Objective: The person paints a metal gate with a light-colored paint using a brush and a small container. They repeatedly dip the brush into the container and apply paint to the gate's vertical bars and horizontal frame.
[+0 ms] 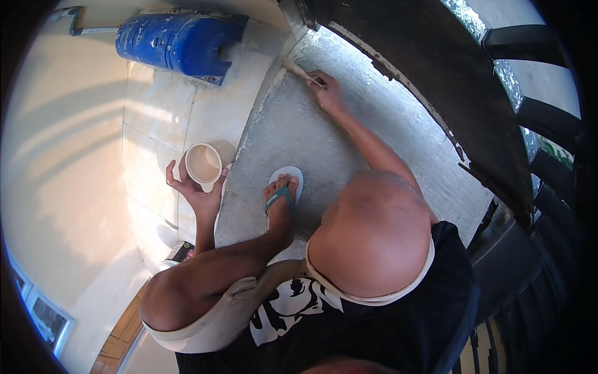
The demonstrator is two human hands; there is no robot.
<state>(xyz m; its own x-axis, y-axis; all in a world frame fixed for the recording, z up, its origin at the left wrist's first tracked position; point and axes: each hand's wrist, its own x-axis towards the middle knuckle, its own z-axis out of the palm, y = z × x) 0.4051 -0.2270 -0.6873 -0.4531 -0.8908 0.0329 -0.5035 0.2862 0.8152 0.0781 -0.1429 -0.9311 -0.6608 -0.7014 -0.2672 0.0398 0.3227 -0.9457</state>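
Note:
My left hand (198,189) grips a round plastic tub (203,162) from below, at the left of the view, over the pale tiles. The tub's mouth faces up and its inside looks beige; whether it holds liquid I cannot tell. At the upper middle my right hand (325,89) is closed around the handle of a pale brush-like tool (297,70). The tool's far end lies at the corner where the grey concrete surface (289,121) meets a raised edge. Its tip is too small to make out clearly.
A paint-spotted blue plastic drum (173,44) lies at the upper left, near a pipe. My sandalled foot (282,191) rests on the concrete. A labelled container (180,252) stands beside my left forearm. A dark panel (434,70) with chipped edges and black bars (546,114) border the right.

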